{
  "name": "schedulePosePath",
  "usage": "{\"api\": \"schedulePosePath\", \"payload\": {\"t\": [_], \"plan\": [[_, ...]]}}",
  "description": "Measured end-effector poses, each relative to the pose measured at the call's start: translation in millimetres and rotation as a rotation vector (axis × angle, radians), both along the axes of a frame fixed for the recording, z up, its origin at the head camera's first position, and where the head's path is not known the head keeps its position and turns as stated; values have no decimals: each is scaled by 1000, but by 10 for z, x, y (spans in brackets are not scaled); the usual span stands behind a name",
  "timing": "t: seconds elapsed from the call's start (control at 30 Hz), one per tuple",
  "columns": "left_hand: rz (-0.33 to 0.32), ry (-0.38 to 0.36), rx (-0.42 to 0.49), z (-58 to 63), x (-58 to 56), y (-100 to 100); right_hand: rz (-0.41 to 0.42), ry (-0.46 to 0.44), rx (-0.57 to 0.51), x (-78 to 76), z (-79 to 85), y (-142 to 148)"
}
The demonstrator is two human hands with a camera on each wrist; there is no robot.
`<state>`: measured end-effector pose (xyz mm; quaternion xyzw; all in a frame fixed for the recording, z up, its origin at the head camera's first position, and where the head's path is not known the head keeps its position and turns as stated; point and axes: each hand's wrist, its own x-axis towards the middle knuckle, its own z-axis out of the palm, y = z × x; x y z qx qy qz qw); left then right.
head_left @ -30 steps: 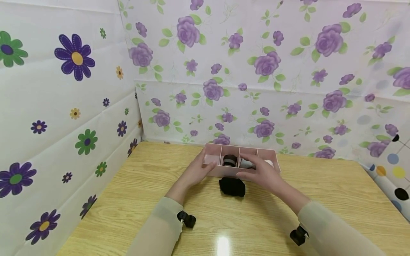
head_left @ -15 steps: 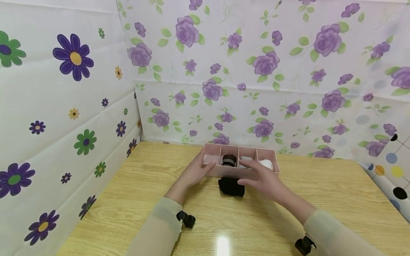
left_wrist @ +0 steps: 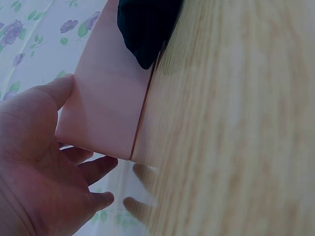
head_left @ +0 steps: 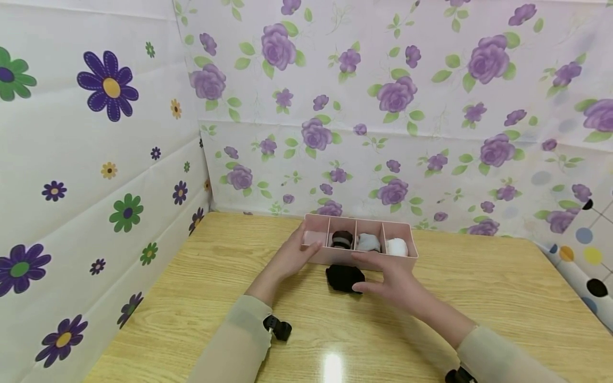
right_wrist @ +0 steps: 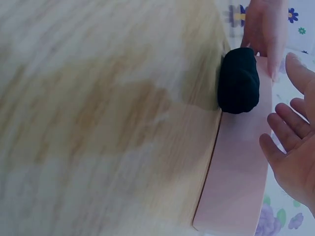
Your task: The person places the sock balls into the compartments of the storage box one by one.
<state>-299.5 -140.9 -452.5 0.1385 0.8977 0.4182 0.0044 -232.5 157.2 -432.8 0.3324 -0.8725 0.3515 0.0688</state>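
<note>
A long pink box point(head_left: 330, 257) with several compartments stands near the back of the table. My left hand point(head_left: 290, 257) holds its left end, the thumb at the front top edge point(left_wrist: 66, 91) and the fingers round the end. Inside, from left to right after a bare compartment, sit a dark brown rolled sock point(head_left: 342, 239) with a grey band, a grey rolled sock point(head_left: 368, 242) and a white rolled sock point(head_left: 397, 247). On the table before the box lies a black rolled sock point(head_left: 341, 279). My right hand point(head_left: 396, 281), fingers spread and holding nothing, hovers just right of it.
The wood-grain table point(head_left: 201, 298) runs up to a back wall point(head_left: 354, 159) covered in purple-flowered cloth. Another flowered wall point(head_left: 96, 202) stands along the left. A small black camera point(head_left: 278, 327) is worn on the left wrist.
My right hand has drawn back from above the grey sock's compartment, toward me and down to the black sock, uncovering the grey and white socks. The left hand has stayed at the box's end.
</note>
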Motion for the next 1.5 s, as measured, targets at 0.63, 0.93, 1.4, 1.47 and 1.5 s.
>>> {"api": "schedulePosePath", "payload": {"t": [0.63,0.93,1.4,1.47,1.5], "plan": [[0,-4,0,23,14,-4,82,-57,113,36,-157,9],[-1,-12,1,-1,-7,-11,79,-66,145,43,-160,12],[-1,-8,14,24,20,-9,115,-126,76,134,-206,40],[-3,-7,12,23,23,-12,105,-102,73,125,-205,19],[-3,-5,11,21,22,-13,96,-91,73,117,-201,5]]}}
